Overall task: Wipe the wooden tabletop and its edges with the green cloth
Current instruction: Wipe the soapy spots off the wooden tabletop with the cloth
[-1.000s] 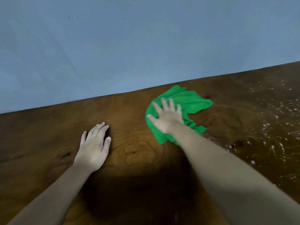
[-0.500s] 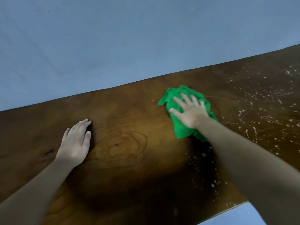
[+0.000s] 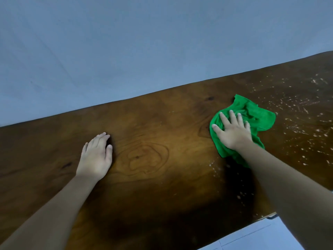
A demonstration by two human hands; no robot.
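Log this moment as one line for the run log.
right hand flat on green cloth | left hand braced on tabletop | white specks remain right

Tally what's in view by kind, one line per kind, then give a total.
Hands: 2, the left hand flat on bare wood, the right hand pressed on the cloth
Cloths: 1, the green cloth
Tables: 1, the wooden table, with pale specks on its right part
Total: 4
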